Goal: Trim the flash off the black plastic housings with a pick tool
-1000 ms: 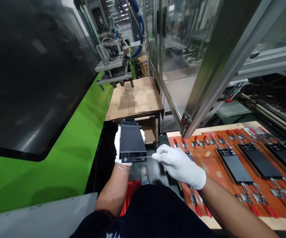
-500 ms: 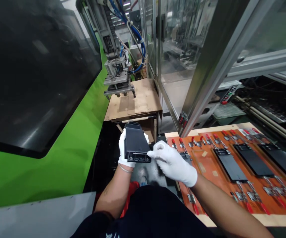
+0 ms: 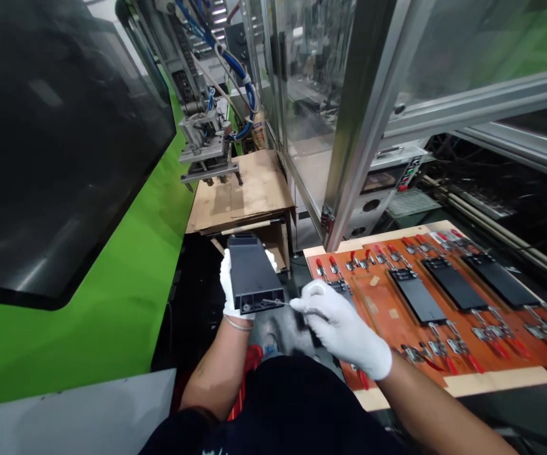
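My left hand (image 3: pixel 227 284), in a white glove, is wrapped round a long black plastic housing (image 3: pixel 254 268) from below and the side. The housing's near end faces me and shows ribbed hollows and a round fitting. My right hand (image 3: pixel 337 325), also gloved, pinches a thin metal rod (image 3: pixel 280 303) between thumb and fingertips. That rod reaches left across the housing's near end; whether its tip is inside a hollow I cannot tell.
To the right, an orange fixture board (image 3: pixel 382 313) carries several black panels (image 3: pixel 418 296) under red-handled toggle clamps. A metal robot tool head (image 3: pixel 210 148) hangs over a cardboard-topped table (image 3: pixel 249 196). A green machine (image 3: pixel 136 259) stands left, an aluminium frame post (image 3: pixel 356 126) right.
My right hand has drawn a little away from the housing's end, and the thin metal rod now shows between them. The view has turned to the right; my left hand keeps its hold.
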`<state>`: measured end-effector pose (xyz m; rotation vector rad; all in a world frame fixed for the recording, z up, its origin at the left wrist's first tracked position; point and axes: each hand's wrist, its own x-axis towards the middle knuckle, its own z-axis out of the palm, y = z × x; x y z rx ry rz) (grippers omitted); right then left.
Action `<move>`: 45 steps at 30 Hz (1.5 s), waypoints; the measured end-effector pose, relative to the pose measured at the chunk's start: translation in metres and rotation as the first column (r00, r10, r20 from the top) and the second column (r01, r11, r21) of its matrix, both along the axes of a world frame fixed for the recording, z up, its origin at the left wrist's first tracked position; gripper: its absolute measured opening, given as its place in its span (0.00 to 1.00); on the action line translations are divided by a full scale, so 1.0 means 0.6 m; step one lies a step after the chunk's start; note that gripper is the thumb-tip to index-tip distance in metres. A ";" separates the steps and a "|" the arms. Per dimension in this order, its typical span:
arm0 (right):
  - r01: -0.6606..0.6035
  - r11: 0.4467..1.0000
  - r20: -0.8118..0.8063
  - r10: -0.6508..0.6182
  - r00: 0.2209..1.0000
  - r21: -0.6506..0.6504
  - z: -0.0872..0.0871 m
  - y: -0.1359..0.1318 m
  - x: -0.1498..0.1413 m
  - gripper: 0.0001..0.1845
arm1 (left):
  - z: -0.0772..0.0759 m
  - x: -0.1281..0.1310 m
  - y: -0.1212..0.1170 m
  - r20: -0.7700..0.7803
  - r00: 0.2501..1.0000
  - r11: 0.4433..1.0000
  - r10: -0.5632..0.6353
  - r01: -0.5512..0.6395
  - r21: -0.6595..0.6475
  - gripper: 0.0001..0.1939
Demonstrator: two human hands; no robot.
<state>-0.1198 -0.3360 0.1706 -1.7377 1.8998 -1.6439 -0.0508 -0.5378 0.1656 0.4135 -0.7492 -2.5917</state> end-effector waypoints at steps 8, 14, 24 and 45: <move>0.266 0.964 0.044 -0.266 0.963 0.007 0.008 0.040 0.033 0.15 | 0.118 0.001 -0.003 -0.220 0.959 0.975 0.178 -0.203 -0.094 0.41; 0.331 0.941 0.018 -0.331 0.944 -0.066 0.005 0.035 0.036 0.19 | 0.145 -0.001 0.015 -0.248 0.946 0.962 0.209 -0.245 -0.124 0.40; 0.327 0.942 0.114 -0.318 0.941 -0.070 0.011 0.030 0.062 0.13 | 0.143 -0.012 0.028 -0.372 0.883 0.898 0.286 -0.383 -0.219 0.41; 0.366 0.929 0.251 -0.367 0.895 0.054 0.005 -0.024 0.086 0.14 | 0.113 -0.075 -0.026 -0.413 0.883 0.848 0.222 -0.384 -0.366 0.32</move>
